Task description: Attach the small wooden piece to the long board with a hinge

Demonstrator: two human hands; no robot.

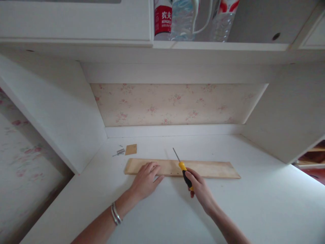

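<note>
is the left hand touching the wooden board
Touching: the head view shows the left hand lying flat on the wooden board, fingers over its near edge.

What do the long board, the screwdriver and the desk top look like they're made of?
Long board: seemingly bare, unfinished wood, pale tan and matte with faint grain. Screwdriver: thin grey shaft, likely metal; yellow and black handle, probably plastic or rubber, gripped by the right hand. Desk top: smooth white, perhaps painted or laminated. The left hand rests on the board.

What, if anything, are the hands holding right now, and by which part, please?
The right hand grips a screwdriver by its yellow-and-black handle. The left hand holds nothing; it rests flat on the wooden board.
</note>
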